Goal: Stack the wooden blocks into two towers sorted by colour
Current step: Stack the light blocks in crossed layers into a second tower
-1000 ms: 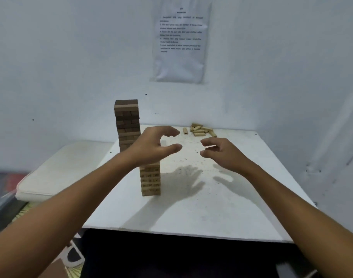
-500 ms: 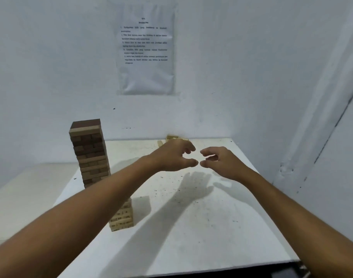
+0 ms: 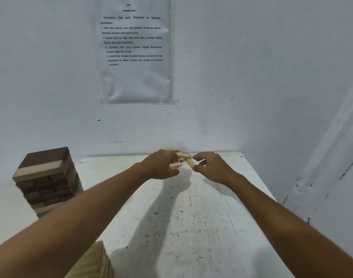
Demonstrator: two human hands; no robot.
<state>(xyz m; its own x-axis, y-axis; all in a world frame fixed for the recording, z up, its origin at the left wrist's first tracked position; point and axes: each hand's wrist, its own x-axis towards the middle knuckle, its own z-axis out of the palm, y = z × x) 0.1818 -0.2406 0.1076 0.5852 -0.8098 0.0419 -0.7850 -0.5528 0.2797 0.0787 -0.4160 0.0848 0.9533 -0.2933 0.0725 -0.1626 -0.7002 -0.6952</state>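
both hands have travelled from mid-desk to the loose pale blocks [image 3: 183, 157] at the far edge of the desk [image 3: 211, 227], beyond the dark tower [image 3: 46, 180]. the left hand [image 3: 161, 166] curls its fingers around one pale block; the right hand [image 3: 212, 167] pinches another. collecting has begun, likely for the pale tower [image 3: 100, 261] nearer the person.

Towers: two, a dark tower [image 3: 46, 181] and a light tower [image 3: 99, 261]
Loose light blocks [image 3: 183, 160]: at least four, partly hidden
Hands: two
Paper sheet [image 3: 134, 49]: one
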